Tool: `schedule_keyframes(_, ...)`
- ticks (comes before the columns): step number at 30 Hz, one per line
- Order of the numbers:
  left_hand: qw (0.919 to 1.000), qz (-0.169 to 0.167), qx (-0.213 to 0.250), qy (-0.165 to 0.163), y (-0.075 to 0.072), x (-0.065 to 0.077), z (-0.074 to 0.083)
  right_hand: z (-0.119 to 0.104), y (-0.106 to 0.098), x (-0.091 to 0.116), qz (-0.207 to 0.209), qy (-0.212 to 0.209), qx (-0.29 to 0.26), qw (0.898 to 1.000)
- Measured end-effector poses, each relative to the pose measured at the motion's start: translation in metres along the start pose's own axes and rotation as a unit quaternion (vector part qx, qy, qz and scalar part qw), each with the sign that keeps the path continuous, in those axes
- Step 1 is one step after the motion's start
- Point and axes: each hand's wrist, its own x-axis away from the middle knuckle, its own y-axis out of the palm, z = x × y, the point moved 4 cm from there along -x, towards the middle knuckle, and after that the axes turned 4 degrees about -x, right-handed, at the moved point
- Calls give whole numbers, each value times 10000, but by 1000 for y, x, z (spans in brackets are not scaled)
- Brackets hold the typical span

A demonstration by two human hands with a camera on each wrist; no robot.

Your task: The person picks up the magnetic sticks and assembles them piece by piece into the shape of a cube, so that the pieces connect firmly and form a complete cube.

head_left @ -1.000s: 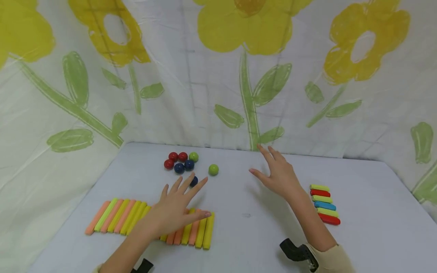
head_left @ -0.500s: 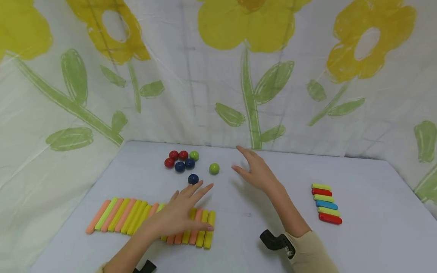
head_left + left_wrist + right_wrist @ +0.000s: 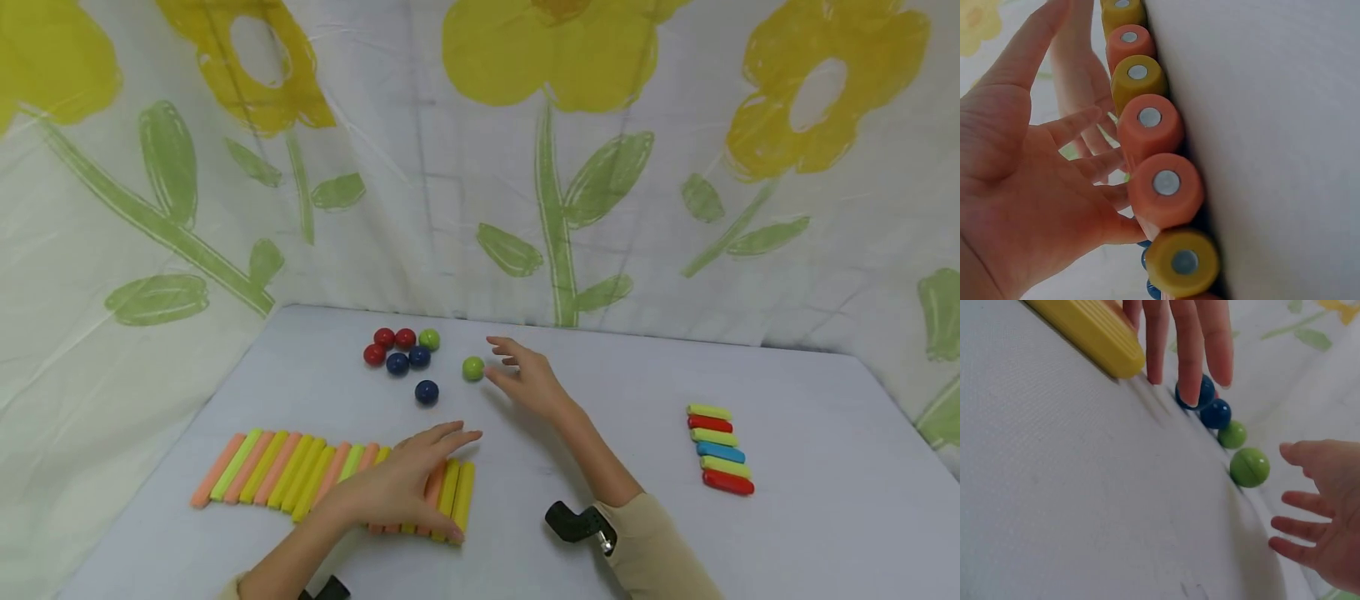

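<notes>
A row of pink, yellow and light green sticks lies side by side at the front left. Silvery discs show in the ends of the sticks in the left wrist view. Over the row's right part is my left hand, fingers spread and holding nothing, hiding several sticks; whether it touches them I cannot tell. My right hand is just right of a green ball, thumb and fingers apart. In the right wrist view, a gap shows between that hand and the green ball.
A dark blue ball lies in front of a cluster of red balls, dark blue balls and another green ball. Short coloured sticks are stacked in a column at the right. A flowered curtain hangs behind the table.
My right hand has moved left and slightly nearer, from beyond the table's middle to beside the green ball. My left hand has shifted a little right and toward me. The balls and sticks stay put.
</notes>
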Motion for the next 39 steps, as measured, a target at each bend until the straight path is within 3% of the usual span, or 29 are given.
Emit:
schedule_keyframes(5,9999,-101,10,-59,5,0,-9,6,11,-1,-3,-23,-450,9990)
schedule_keyframes(13,9989,-310,-241,-266,18,-4,-29,12,25,-3,-134,-76,-244,9996)
schedule_keyframes(19,9987,-271,-410,-158,18,-5,-25,13,26,-4,203,-90,-241,9995)
schedule_keyframes(33,9981,-230,-487,-283,19,-6,-24,16,29,-2,762,-171,-229,9967)
schedule_keyframes(39,9995,-178,-73,-253,12,-6,-14,17,30,-1,985,-189,-359,9943)
